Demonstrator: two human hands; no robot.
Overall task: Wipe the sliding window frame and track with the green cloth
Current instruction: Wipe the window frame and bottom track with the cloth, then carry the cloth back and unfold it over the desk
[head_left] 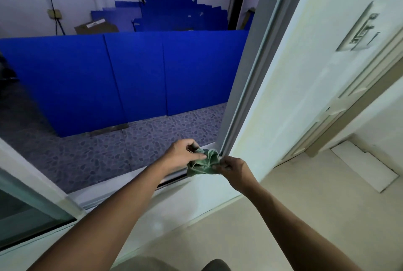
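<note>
A crumpled green cloth point(204, 162) lies bunched at the right end of the window track point(172, 180), right against the foot of the grey upright frame point(246, 87). My left hand point(184, 154) pinches the cloth's left side with thumb and fingers. My right hand point(234, 167) pinches its right edge from the room side. Both forearms reach forward over the white sill point(165, 207). Under the cloth, the corner of the track is hidden.
The sliding glass pane point(28, 211) sits at the lower left. Through the opening are a pebble-pattern floor point(104, 155) and blue panels point(122, 78). A white wall point(305, 74) with a recessed latch point(362, 30) stands to the right, above a beige floor.
</note>
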